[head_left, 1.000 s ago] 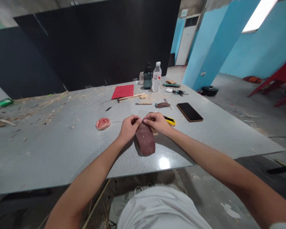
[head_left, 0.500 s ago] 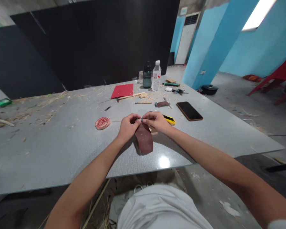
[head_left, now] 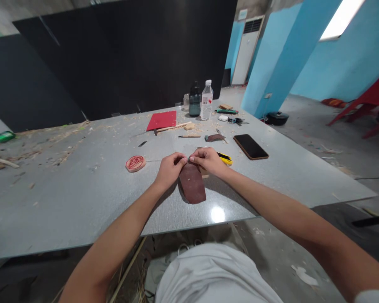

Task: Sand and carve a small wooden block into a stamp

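A strip of reddish-brown sandpaper (head_left: 192, 185) hangs from my fingertips over the near part of the table. My left hand (head_left: 172, 168) pinches its upper edge between thumb and fingers. Close beside it, my right hand (head_left: 206, 161) pinches the same edge from the other side. The fingers cover the top of the strip. Partly hidden behind the strip and my right hand lies a light wooden block (head_left: 204, 173). A yellow utility knife (head_left: 225, 159) pokes out beyond my right hand. Left of my hands rests a wooden disc with a red design (head_left: 135, 163).
On the grey table (head_left: 91, 198) lie a phone (head_left: 250, 147), a smaller sandpaper piece (head_left: 215, 138), a carving tool (head_left: 190, 136) and a red sheet (head_left: 161, 120). A water bottle (head_left: 207, 101) and a dark bottle (head_left: 195, 101) stand behind. Wood shavings are scattered about.
The sandpaper's lower end has swung slightly to the right and shows more of its face. Both hands stay in nearly the same place, still pinching its top edge.
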{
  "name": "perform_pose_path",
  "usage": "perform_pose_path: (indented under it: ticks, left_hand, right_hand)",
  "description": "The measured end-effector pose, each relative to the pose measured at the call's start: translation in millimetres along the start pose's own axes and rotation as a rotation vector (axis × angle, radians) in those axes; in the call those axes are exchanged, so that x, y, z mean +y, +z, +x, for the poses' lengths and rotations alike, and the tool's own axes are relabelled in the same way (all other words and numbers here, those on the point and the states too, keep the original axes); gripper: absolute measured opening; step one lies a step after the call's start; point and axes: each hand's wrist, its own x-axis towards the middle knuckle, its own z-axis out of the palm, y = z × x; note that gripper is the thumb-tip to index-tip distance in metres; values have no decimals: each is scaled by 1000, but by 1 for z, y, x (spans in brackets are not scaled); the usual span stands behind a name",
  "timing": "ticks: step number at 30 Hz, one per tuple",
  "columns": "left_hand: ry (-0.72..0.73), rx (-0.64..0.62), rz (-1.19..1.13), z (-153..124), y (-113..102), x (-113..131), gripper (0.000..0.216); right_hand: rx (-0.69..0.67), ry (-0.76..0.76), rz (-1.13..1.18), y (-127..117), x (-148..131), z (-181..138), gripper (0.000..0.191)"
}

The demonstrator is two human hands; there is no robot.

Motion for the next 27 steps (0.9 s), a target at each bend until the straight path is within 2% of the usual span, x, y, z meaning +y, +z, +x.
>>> perform_pose_path:
  ticks: [10, 18, 27]
  left_hand:
    - [37, 2, 39, -1, 1, 2, 12]
    - [50, 4, -34, -1, 1, 1, 11]
    - [47, 13, -31, -1, 2, 2, 9]
  right_hand:
    - [39, -9, 14, 6, -2, -2, 28]
    - [53, -2, 56, 5, -5, -2, 30]
    - [46, 116, 209, 4, -1, -1, 43]
